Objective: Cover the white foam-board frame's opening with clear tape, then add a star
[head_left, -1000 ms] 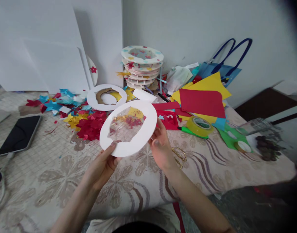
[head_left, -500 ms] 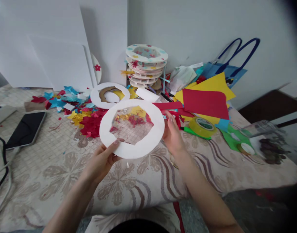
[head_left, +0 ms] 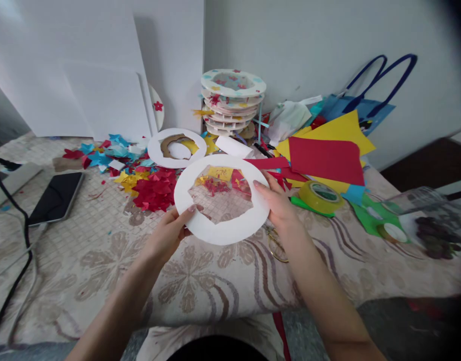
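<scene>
A white paper ring (head_left: 222, 233) with a cut-out, many-sided opening is held over the table's near side. My left hand (head_left: 173, 228) pinches its lower left rim, thumb on top. On the right rim, my right hand (head_left: 279, 203) grips it with the thumb on the upper face. Through the opening I see yellow paper (head_left: 219, 173) and red and yellow shreds (head_left: 213, 186). A second white ring (head_left: 160, 155) lies behind, with a brown piece inside it. Gold-handled scissors (head_left: 277, 246), partly hidden, rest beside my right forearm.
Red and blue paper stars (head_left: 155, 190) are heaped at left, near a phone (head_left: 57, 198) and cables. Decorated rings (head_left: 234, 93) stand stacked at the back. Coloured paper sheets (head_left: 326, 160), a tape roll (head_left: 320, 196), a glass jar (head_left: 407, 200) and a blue bag (head_left: 376, 113) occupy the right.
My right hand, earlier at the ring's right edge with fingers raised, now grips the rim with its thumb on top. The ring appears slightly turned and further right in view, as the view shifted.
</scene>
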Motion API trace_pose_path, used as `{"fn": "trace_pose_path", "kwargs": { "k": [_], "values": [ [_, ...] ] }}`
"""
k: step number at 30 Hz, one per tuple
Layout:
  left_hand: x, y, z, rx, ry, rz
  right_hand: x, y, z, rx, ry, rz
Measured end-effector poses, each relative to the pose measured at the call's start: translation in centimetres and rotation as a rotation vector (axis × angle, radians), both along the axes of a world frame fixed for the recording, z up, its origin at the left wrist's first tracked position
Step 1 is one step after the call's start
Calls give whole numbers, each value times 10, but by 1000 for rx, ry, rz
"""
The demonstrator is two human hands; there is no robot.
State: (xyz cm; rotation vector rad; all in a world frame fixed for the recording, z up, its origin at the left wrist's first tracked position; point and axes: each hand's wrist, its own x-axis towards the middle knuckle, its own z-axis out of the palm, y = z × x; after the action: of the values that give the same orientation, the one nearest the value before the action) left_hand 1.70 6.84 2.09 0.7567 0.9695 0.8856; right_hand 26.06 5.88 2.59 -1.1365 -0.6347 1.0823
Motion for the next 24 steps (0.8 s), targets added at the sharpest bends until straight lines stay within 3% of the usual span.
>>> {"fn": "trace_pose_path", "kwargs": {
  "k": [5,9,12,16,20,24],
  "values": [
    [4,1,-3,31,-5,-32,3,2,-9,-55,-94,-250],
    [3,7,-7,35,-52,-33,6,2,-18,16,-149,-329],
    [8,5,-9,3,-144,53,7,2,-23,89,-138,-437],
    [31,-22,-18,-27,-283,207,5,4,-26,178,-113,-548],
    [67,-53,-25,-10,-419,263,4,6,-30,183,-151,-580],
    [90,-60,-22,-6,-511,372,5,4,-40,157,-193,-559]
  ]
}}
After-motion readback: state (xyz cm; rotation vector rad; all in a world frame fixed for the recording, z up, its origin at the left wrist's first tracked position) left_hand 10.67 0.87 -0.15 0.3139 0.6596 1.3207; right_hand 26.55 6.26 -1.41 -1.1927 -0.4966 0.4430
